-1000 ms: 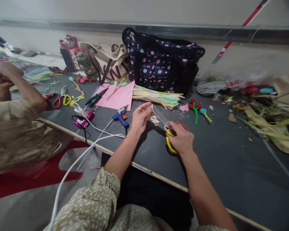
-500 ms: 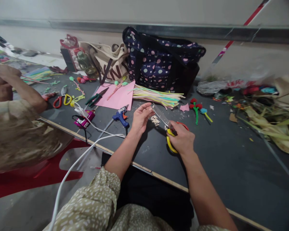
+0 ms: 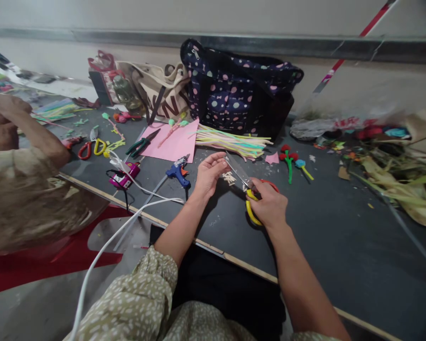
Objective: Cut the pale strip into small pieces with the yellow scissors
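A pair of scissors [image 3: 246, 187] with yellow and red handles is held over the middle of the dark surface [image 3: 341, 237]. The handles are gripped by the right hand [image 3: 270, 206], whose fingers are closed through and around the loops, and the blades are pointed far and left. The blade tips are met by the left hand [image 3: 209, 173], whose fingertips are pinched together on something too small to be made out. A little heap of pale snippets [image 3: 229, 178] is seen on the surface just beneath the blades.

To the left, a blue glue gun [image 3: 178, 171] is laid near the left hand, and a white cable [image 3: 128, 222] is trailed off the near edge. Farther away, a bundle of pastel strips [image 3: 230, 140] is spread beside a pink sheet [image 3: 172, 141]; green pliers [image 3: 142, 144] are laid at its left. Small red flowers [image 3: 287, 158] are placed to the right of the scissors. A spotted dark bag [image 3: 237, 90] is stood at the far side. At far left, another person's hand [image 3: 7, 118] is raised.
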`<state>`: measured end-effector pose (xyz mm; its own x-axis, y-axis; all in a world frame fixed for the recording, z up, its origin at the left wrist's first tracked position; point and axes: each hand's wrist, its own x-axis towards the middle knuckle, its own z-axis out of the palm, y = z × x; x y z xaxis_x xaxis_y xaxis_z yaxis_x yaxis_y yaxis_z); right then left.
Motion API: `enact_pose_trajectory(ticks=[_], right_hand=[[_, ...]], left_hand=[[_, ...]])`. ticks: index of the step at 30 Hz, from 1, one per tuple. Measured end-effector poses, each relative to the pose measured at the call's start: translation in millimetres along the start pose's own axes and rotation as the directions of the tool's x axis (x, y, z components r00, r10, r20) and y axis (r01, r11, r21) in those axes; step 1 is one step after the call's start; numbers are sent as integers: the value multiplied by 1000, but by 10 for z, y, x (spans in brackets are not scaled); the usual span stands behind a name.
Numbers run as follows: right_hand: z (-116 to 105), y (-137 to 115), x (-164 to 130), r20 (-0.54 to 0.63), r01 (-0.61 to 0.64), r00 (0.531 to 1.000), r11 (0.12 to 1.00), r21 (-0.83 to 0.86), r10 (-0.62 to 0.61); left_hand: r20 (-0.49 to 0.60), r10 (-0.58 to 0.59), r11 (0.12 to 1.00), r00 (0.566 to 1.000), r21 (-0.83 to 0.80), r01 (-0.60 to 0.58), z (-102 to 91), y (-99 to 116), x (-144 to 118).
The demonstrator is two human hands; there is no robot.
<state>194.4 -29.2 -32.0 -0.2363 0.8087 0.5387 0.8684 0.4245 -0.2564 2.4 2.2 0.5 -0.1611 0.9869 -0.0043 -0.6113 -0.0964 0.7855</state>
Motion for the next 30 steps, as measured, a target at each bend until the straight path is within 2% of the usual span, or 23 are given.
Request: enact_pose_trajectory(ticks=[9, 16, 30], right_hand=[[-17, -11, 2, 9, -7, 1000, 1000, 23, 7], [-59, -32, 18, 48, -10, 999, 1000, 15, 9], [-66, -52, 17, 54, 7, 998, 1000, 29, -8]], left_hand=[[-1, 0, 1000, 1000, 2, 0, -23, 5, 9], [-68, -9, 1000, 998, -5, 9, -37, 19, 22], [-70, -5, 999, 998, -37, 3, -31, 37, 16]])
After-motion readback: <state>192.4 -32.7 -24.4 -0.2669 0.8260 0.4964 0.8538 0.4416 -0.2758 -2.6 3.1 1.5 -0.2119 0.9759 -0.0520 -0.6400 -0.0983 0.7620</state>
